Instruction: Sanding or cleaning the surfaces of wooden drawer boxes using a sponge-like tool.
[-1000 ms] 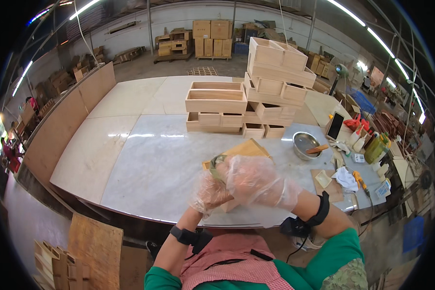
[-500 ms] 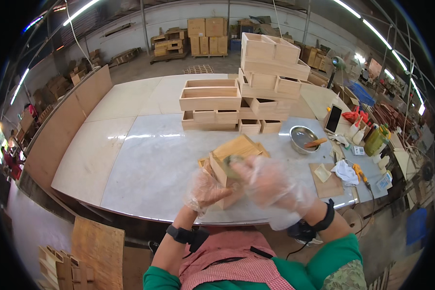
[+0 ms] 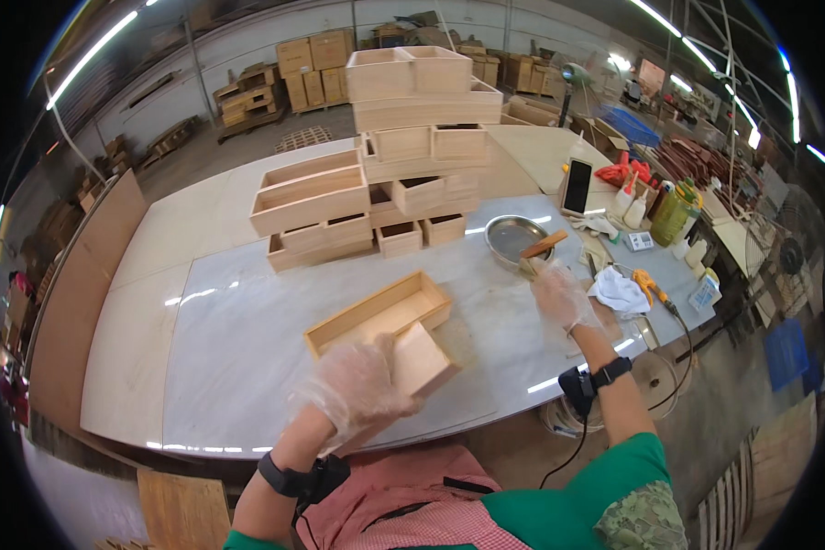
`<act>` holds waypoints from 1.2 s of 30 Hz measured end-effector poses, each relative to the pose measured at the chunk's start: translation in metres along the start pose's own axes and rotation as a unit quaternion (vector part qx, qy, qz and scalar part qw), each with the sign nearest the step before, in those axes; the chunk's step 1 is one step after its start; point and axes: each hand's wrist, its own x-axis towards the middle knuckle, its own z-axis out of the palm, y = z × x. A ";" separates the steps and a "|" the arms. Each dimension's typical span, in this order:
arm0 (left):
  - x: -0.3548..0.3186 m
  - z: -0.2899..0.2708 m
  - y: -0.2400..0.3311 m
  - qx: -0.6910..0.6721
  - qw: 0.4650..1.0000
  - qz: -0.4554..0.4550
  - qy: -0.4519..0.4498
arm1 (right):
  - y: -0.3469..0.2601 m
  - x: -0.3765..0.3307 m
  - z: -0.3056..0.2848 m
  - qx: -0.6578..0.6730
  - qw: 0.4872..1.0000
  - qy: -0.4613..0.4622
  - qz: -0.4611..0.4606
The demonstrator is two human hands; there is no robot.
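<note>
My left hand [image 3: 353,390], in a clear plastic glove, is wrapped round the near part of a pale wooden box [image 3: 376,312] on the table's front part. The box has one long open compartment and a short block-like section [image 3: 422,362] jutting toward me. My right hand [image 3: 566,298], gloved the same way, is at the near right rim of a metal bowl [image 3: 493,240]. Its fingers are closed on a small greenish pad [image 3: 528,267], mostly hidden by them. A flat wooden handle [image 3: 545,243] rests across the bowl's rim, just beyond those fingers.
Wooden boxes [image 3: 412,112] are stacked high at the far middle, with a lower stack [image 3: 312,202] to their left. At right lie a white cloth [image 3: 620,291], a yellow corded tool [image 3: 649,284], a phone-like screen [image 3: 576,188], bottles [image 3: 676,215] and red plastic [image 3: 621,172].
My right hand has left the box and moved right to the bowl, carrying the greenish pad. The box is lower and turned, its long compartment now facing up. The view has swung right.
</note>
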 end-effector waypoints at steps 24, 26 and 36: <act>-0.086 0.075 -0.090 -0.137 0.963 -0.118 0.199 | 0.073 0.110 0.076 -0.134 0.973 -0.174 0.070; -0.111 0.091 -0.112 -0.162 0.954 -0.128 0.217 | 0.104 0.107 0.096 -0.289 0.944 -0.139 -0.078; -0.089 0.182 -0.142 -0.657 0.731 -0.156 0.099 | 0.011 0.003 0.054 0.751 0.629 -0.044 0.197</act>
